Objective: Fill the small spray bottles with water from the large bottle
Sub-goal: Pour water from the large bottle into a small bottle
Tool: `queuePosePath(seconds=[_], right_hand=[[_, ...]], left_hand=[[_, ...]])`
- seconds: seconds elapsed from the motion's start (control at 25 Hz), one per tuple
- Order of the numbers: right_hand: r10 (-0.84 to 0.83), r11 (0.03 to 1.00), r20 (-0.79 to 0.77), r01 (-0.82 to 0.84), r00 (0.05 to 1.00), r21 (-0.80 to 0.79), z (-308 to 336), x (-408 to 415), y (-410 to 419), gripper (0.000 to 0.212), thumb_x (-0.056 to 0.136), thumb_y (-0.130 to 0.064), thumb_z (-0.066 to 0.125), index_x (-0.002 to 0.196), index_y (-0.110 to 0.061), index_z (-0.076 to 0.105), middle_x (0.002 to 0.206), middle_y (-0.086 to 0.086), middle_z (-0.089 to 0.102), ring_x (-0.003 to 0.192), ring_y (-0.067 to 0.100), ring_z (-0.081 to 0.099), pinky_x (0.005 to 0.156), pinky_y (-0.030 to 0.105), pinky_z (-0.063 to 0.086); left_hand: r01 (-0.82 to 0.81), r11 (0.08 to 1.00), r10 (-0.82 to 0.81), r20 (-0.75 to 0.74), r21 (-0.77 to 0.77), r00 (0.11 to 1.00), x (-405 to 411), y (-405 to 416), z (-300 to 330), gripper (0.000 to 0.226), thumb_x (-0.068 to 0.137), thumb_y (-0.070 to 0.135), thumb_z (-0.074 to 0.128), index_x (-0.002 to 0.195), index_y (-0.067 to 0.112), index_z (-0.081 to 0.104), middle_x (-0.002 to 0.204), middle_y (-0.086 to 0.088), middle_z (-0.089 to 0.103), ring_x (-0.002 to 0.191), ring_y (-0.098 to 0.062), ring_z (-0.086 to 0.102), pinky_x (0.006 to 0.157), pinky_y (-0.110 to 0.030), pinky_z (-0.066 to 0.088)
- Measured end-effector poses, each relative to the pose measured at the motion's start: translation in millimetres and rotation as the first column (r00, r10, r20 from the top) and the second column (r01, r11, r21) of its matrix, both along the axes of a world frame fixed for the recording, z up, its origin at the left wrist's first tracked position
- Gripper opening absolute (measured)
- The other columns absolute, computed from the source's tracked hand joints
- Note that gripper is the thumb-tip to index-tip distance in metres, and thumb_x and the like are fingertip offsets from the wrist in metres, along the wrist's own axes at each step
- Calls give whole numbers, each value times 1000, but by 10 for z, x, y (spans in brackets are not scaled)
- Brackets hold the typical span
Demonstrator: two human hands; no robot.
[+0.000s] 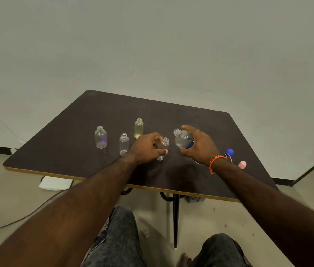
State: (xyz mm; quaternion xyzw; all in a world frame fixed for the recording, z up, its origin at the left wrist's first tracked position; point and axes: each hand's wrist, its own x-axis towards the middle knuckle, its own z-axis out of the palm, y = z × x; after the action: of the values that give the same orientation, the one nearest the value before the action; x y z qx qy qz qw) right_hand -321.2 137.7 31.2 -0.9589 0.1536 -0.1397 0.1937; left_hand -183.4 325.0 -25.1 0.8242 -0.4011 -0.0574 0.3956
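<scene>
The large water bottle [183, 139] is uncapped, partly filled, and tilted with its mouth to the left; my right hand [200, 145] is wrapped around its body. My left hand [146, 148] grips a small clear bottle [164, 143] standing upright with its neck open, just left of the large bottle's mouth. Three more small open bottles stand to the left on the dark table [75, 135]: a purple-tinted one [100, 137], a clear one [124, 144] and a yellow-green one [138, 128].
A blue cap [229, 151] and a pink cap [242, 164] lie on the table behind my right wrist. A white pad [56, 183] and a cable lie on the floor at the left. My knees are below the table's near edge.
</scene>
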Motion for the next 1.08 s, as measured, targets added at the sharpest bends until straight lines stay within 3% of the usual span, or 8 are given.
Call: queuePosePath(seconds=[0.56,0.8,1.08], right_hand=[[9,996,-109,-19,994,-90,-49,47,11,92,70,-38,83,149,-38,36,138,6,53,122,27,52,101,54,48],[10,992,-112,-24,994,-126,-23,56,36,92,70,-40,83,148,-40,34,137,5,53,122,27,51,99,54,49],[10,982,-113,-31,994,-186,48,62,52,92,70,-43,82,149,-41,33,138,5,53,123,27,50,97,55,49]], left_hand=[[25,1000,-26,-46,-12,999,-1,-4,-3,38,83,37,87,108,26,61,110,9,70,105,-6,67,91,-30,58],[32,999,-32,-45,-3,998,6,-20,-12,56,84,41,86,130,19,64,123,5,70,114,-10,64,100,-29,53],[28,999,-28,-12,29,1000,8,-8,-25,59,81,44,87,131,17,68,123,4,72,111,-10,65,99,-30,53]])
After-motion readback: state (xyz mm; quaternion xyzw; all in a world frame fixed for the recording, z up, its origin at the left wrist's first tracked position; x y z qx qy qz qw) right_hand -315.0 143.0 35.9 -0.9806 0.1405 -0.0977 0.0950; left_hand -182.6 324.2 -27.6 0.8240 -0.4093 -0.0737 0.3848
